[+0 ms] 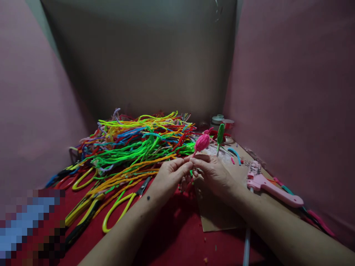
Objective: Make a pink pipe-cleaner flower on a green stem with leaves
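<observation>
Between my two hands stands a pink pipe-cleaner flower [202, 142], its rounded fuzzy head tilted up and to the right. My left hand [173, 173] pinches the base of its stem between thumb and finger. From the other side, my right hand [210, 170] closes on the same stem, fingertips touching the left ones. Part of the stem is hidden by the fingers. Just behind my right hand, a green pipe-cleaner piece [220, 135] points upward; whether the hand touches it I cannot tell.
A big heap of coloured pipe cleaners [133, 147] lies behind my left hand. Yellow-handled scissors [119, 210] and yellow-black pliers [83, 212] rest on the red cloth [172, 236]. At right, a pink glue gun [273, 186] lies on cardboard [219, 214]. Jars [217, 120] stand at the back, walls on both sides.
</observation>
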A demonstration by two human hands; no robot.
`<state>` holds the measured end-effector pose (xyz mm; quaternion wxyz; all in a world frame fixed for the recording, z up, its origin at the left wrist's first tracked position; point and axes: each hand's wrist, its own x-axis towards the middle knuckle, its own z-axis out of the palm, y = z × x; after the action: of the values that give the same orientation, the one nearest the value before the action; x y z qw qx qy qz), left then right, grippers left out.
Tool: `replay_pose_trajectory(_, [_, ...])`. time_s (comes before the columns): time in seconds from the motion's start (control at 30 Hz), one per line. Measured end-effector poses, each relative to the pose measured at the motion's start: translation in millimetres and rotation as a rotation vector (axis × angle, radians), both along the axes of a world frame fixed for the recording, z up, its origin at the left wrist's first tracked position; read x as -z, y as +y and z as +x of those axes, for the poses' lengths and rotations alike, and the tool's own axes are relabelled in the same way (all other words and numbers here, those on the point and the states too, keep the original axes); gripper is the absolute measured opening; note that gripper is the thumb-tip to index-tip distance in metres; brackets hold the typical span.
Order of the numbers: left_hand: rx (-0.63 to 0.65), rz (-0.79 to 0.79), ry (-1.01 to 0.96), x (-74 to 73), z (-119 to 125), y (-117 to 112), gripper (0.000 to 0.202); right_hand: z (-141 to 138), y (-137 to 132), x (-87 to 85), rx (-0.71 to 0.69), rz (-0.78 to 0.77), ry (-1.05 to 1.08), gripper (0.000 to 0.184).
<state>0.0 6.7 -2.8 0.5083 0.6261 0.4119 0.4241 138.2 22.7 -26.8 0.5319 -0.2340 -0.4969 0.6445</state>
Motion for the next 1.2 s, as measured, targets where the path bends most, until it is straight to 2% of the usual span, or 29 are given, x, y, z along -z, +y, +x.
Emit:
replay_pose_trajectory(0.13, [-0.275,0.137,-0.093,-1.2,-1.6,1.6,0.019,0.6,-2.7,-4.4,0.028,-0.026,-0.034,0.011])
replay_pose_trajectory(0.2, [-0.331,0.188,-0.174,-1.8,-2.9,1.1,0.018,0.2,-4.6,-4.2,-0.022,-0.053,-0.05,0.01])
replay_pose_trajectory(0.33, [-0.321,0.231,-0.21,-3.2,-3.0,-2.1,0.016,-1.2,-7.9,1.3,-0.228,-0.091,-0.09,0.023])
replay_pose_trajectory(0.43, [-0.289,0.229,-0.172,-2.7,-2.1,-3.3,0.013,-1.7,-8.1,5.7,-0.281,-0.106,-0.122,0.021])
replay_pose_trajectory(0.53, [-0.291,0.222,-0.115,-1.4,-1.8,-3.5,0.012,-1.6,-7.0,6.3,-0.263,-0.08,-0.158,0.019])
replay_pose_trajectory(0.77, [-0.355,0.327,0.042,-0.1,-1.4,-7.3,0.011,-1.1,-5.9,4.4,-0.229,-0.051,-0.19,0.019])
replay_pose_trajectory(0.9, [-0.341,0.322,-0.004,-0.7,-3.4,-4.7,0.012,-1.5,-6.9,2.4,-0.196,-0.088,-0.204,0.02])
replay_pose_trajectory(1.0, [-0.396,0.298,-0.069,-2.2,-6.1,-1.9,0.012,-1.4,-7.8,-0.5,-0.178,-0.111,-0.253,0.023])
replay_pose_trajectory(1.2, [-0.388,0.411,0.019,-1.8,-10.3,-0.2,0.039,-0.8,-6.0,2.6,-0.175,-0.092,-0.237,0.022])
